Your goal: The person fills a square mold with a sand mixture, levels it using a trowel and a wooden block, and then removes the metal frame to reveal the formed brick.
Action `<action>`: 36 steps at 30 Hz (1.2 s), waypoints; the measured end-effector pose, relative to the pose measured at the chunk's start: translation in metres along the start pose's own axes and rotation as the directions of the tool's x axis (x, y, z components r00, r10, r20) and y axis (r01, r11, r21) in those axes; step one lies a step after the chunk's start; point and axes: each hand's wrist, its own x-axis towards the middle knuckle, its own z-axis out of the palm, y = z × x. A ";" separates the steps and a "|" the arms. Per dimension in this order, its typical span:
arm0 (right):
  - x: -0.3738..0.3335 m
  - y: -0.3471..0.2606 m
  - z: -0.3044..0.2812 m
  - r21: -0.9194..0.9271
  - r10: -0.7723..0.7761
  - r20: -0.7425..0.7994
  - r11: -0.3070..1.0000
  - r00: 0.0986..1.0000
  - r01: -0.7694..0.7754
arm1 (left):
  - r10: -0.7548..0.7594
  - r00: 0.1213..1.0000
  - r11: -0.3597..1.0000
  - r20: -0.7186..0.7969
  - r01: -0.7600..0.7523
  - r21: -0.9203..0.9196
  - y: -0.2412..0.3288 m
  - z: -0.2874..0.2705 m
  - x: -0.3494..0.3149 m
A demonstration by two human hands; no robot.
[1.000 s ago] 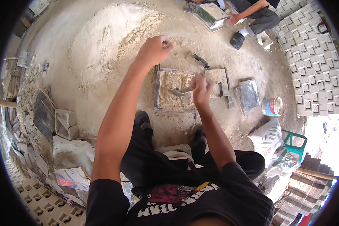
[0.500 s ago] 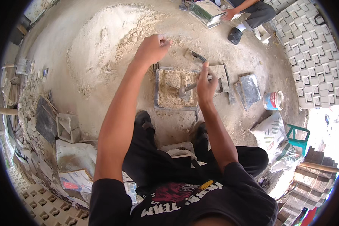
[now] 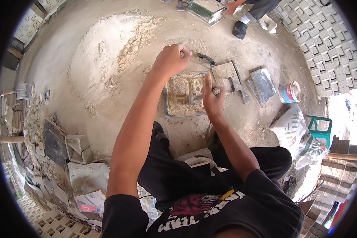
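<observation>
A square mould with a grey rim [image 3: 186, 116] lies on the ground in front of me, holding crumbly tan powder [image 3: 174, 105] with raised and sunken shapes. My right hand [image 3: 213, 101] grips what looks like a hammer [image 3: 191, 98] by its handle, thumb stretched along it. Its grey head is over the powder in the mould. Above the mould's far edge is my left hand [image 3: 171, 59], its fingers curled closed; whatever they may hold is hidden. Just beyond the right hand is a flat dusty plate [image 3: 224, 71] with a metal bar across it.
A black-handled tool [image 3: 204, 58] lies past the mould. Pale powder is heaped [image 3: 101, 51] at far left. Dark slabs [image 3: 263, 85], a paint bucket [image 3: 290, 93], a white sack [image 3: 287, 125] and a green stool [image 3: 320, 127] stand right. Another person's hand [image 3: 230, 8] touches a mould [image 3: 206, 12].
My left hand has shifted right, nearer the mould's far edge. My right hand has come down slightly with the hammer, still held over the powder. The whole view has turned a little.
</observation>
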 end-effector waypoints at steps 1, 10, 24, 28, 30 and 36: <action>-0.003 -0.010 -0.002 0.046 0.001 -0.007 0.999 1.000 -0.001 | -0.019 1.000 1.000 0.018 0.019 0.014 -0.002 -0.001 -0.003; -0.024 -0.021 -0.009 0.050 0.007 -0.042 0.999 0.999 -0.005 | 0.048 0.998 0.998 -0.046 -0.049 -0.028 -0.005 0.006 -0.003; 0.007 -0.031 0.011 0.001 -0.115 -0.147 0.993 0.982 0.116 | 0.027 0.998 0.999 -0.050 -0.028 -0.019 -0.007 0.004 -0.002; 0.028 0.012 0.024 -0.212 -0.207 -0.091 0.960 0.974 0.184 | 0.022 0.999 0.998 -0.047 -0.024 -0.050 -0.003 0.001 -0.001; 0.034 0.003 0.022 -0.061 -0.173 -0.100 0.984 0.980 0.168 | 0.025 0.999 0.999 -0.044 -0.026 -0.024 -0.006 -0.002 -0.001; 0.055 0.004 0.019 -0.057 -0.115 -0.022 0.992 0.993 0.113 | -0.028 0.999 0.999 -0.016 0.027 -0.025 -0.003 -0.001 -0.003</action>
